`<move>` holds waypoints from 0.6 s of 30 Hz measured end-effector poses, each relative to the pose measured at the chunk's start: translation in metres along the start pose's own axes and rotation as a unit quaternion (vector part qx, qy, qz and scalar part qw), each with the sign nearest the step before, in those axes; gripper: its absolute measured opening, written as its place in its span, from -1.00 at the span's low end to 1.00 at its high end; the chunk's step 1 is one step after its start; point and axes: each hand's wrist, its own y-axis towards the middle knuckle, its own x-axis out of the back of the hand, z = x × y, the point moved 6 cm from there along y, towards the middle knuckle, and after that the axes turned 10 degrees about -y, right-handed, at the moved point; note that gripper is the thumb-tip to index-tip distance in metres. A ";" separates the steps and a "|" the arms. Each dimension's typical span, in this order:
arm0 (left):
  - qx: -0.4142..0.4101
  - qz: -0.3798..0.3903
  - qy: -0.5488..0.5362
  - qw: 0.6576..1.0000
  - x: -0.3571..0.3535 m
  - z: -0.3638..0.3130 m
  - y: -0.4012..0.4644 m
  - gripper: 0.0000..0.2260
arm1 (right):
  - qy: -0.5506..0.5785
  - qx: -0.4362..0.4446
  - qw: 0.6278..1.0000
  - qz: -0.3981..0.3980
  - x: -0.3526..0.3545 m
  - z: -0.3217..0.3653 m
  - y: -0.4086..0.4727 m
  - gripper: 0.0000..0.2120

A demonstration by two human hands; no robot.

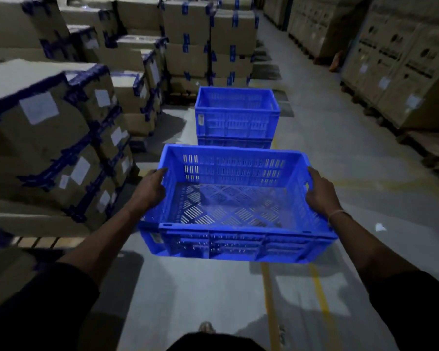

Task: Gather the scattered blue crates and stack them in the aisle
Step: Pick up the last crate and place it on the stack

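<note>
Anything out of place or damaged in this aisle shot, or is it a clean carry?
Mostly clean. The left hand and right hand hold the empty blue crate level, with the crate stack squarely ahead. The only stray item is a small white scrap on the floor to the right; what it is cannot be told.

One view only, from a camera on the person's head, wide-angle, facing forward and tilted down along a warehouse aisle floor (340, 158). It sits close above the forearms, which enter from the two lower corners; the left hand (150, 188) and right hand (319, 191) fall near the middle of the frame. The person's own foot (206, 327) shows at the bottom edge. Cardboard boxes (48, 138) bend outward at the left edge, and the aisle recedes toward the top
</note>
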 end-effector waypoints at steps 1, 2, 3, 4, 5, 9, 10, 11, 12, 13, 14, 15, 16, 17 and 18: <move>-0.005 0.007 0.004 1.000 0.005 -0.002 0.026 -0.44 | 0.002 -0.002 1.000 0.000 0.003 0.007 0.022 -0.27; -0.006 0.009 -0.001 1.000 0.011 -0.005 0.054 -0.44 | 0.005 -0.003 1.000 0.001 0.005 0.013 0.045 -0.27; -0.009 0.006 -0.006 1.000 0.017 -0.009 0.080 -0.44 | 0.005 -0.004 1.000 0.002 0.009 0.018 0.069 -0.28; -0.012 0.003 -0.008 1.000 0.023 -0.016 0.104 -0.44 | 0.004 -0.007 1.000 0.001 0.013 0.022 0.092 -0.29; -0.013 0.001 -0.008 1.000 0.029 -0.025 0.126 -0.44 | 0.000 -0.012 1.000 0.003 0.018 0.025 0.114 -0.30; -0.010 -0.007 -0.029 0.999 0.055 -0.054 0.217 -0.45 | 0.000 -0.008 1.000 0.016 0.046 0.043 0.205 -0.32; -0.006 -0.007 -0.035 0.999 0.058 -0.057 0.242 -0.45 | 0.003 -0.001 1.000 0.018 0.054 0.049 0.228 -0.33; -0.003 -0.007 -0.044 0.999 0.060 -0.059 0.266 -0.44 | 0.003 0.012 1.000 0.019 0.060 0.053 0.252 -0.34; 0.001 -0.007 -0.056 0.998 0.063 -0.062 0.291 -0.44 | 0.003 0.026 0.999 0.021 0.064 0.056 0.277 -0.34; 0.007 -0.007 -0.066 0.998 0.064 -0.063 0.316 -0.44 | 0.003 0.039 0.999 0.027 0.067 0.058 0.302 -0.34; 0.012 -0.007 -0.067 0.998 0.065 -0.065 0.341 -0.44 | 0.004 0.046 0.998 0.031 0.070 0.060 0.327 -0.32; 0.012 -0.004 -0.062 0.998 0.066 -0.068 0.365 -0.44 | 0.005 0.057 0.998 0.031 0.071 0.060 0.353 -0.30; 0.009 -0.004 -0.054 0.998 0.066 -0.074 0.388 -0.45 | 0.009 0.067 0.997 0.032 0.073 0.061 0.377 -0.29; 0.000 -0.006 -0.044 0.999 0.067 -0.079 0.411 -0.45 | 0.013 0.077 0.996 0.033 0.074 0.063 0.401 -0.31; -0.005 -0.007 -0.038 0.999 0.067 -0.085 0.432 -0.45 | 0.016 0.079 0.996 0.032 0.075 0.064 0.424 -0.35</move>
